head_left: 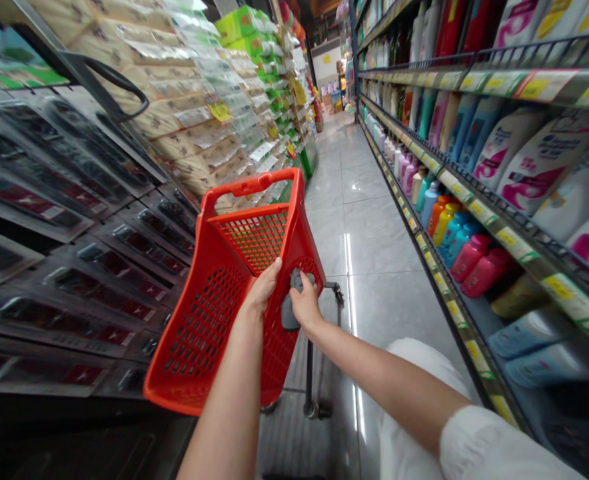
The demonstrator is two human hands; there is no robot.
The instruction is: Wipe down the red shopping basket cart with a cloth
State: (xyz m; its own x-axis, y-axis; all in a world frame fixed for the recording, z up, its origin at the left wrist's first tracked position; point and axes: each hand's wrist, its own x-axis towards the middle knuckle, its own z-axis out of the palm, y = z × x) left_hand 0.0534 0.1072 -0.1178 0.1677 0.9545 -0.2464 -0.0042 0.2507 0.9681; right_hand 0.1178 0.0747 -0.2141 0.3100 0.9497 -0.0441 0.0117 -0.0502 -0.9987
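A red plastic shopping cart (287,350) stands in front of me, its basket walls full of slots and its handle at the far end. My left hand (265,288) is closed on the top rim of the cart's right side; some of its fingers are hidden. Against the outside of that same wall, my right hand (305,303) grips a grey cloth (289,313). Part of the cloth bunches above the fingers and part hangs below them.
Shelves of shampoo bottles (529,160) line the right side. Hanging packaged goods (64,267) and stacked tissue packs (189,100) stand at the left. A grey tiled floor (374,247) runs down the aisle. The cart's wheel (317,408) is near my legs.
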